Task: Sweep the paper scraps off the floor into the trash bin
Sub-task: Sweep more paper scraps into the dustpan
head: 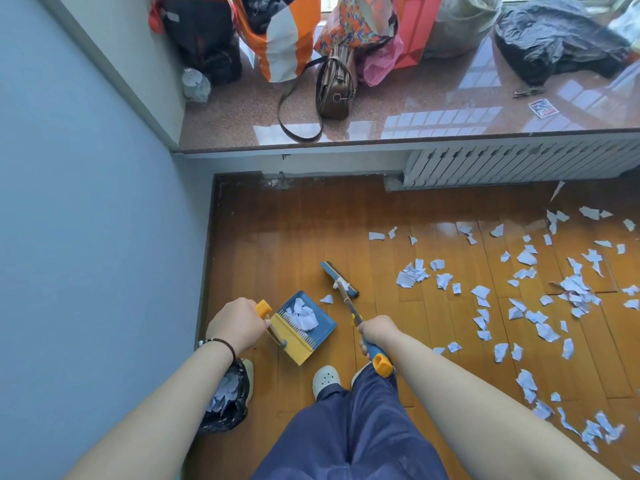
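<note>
The left hand (239, 323) is clenched on the upright handle of the dustpan (303, 327). The right hand (377, 332) is clenched on the blue-and-yellow handle of the broom (341, 280), whose head rests on the floor (294, 230) at 12 o'clock from that hand. The dustpan holds a small heap of paper. One scrap lies just beside its lip, between pan and broom head. The paper scraps (533, 289) spread from 1 to 4 o'clock of the right hand, well apart from the pan.

Handling: the scraps appear light and limp and will likely scatter under fast strokes; short, low sweeps suit them. Keep the loaded pan level.

The trash bin (227, 400), lined with a black bag, sits at 6 o'clock from the left hand; the forearm covers part of it. How full it is cannot be judged. Scraps at the right edge are cut off.
</note>
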Available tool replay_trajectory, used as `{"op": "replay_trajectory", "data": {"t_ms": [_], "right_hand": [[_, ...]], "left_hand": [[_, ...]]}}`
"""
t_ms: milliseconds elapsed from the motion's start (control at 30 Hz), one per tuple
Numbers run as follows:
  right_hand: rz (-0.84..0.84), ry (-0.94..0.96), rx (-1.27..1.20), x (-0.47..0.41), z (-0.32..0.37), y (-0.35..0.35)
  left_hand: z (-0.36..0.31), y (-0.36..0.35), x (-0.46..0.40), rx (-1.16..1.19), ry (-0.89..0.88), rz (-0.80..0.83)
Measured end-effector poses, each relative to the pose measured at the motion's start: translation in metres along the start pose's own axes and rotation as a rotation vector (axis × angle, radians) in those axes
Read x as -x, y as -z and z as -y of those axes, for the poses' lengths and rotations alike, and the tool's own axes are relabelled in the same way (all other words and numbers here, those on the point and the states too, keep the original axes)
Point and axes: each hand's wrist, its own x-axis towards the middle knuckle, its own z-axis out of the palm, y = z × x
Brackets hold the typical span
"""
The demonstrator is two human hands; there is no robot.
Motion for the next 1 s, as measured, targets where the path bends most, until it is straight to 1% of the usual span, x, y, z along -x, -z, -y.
{"op": "replay_trajectory", "data": {"t_ms": [100,200,267,400,600,733,833,1000], "right_hand": [[0.061,-0.021,0.045,0.004,0.002,-0.01],[0.216,-0.109,-0.1,0.012,0.003,-0.004],[0.287,-0.13,-0.137,0.016,0.008,0.01],[0.334,-0.141,-0.12,0.027,0.013,0.032],[0.284,-0.071,-0.054,0.044,0.011,0.053],[0.225,-0.035,-0.08,0.043,0.002,0.076],[0.177,-0.007,-0.128,0.037,-0.009,0.095],[0.074,0.052,-0.148,0.016,-0.016,0.136]], "left_hand": [[-0.007,-0.012,-0.001,0.0,0.007,0.024],[-0.005,-0.024,0.002,0.002,0.024,0.049],[-0.002,-0.026,0.003,-0.001,0.03,0.048],[0.003,-0.021,0.002,-0.003,0.027,0.054],[0.0,-0.013,0.004,0.035,0.014,0.054],[-0.012,-0.004,0.005,0.078,0.003,0.029],[-0.025,-0.004,0.006,0.123,0.011,0.021],[-0.068,-0.004,-0.001,0.138,0.0,-0.003]]}}
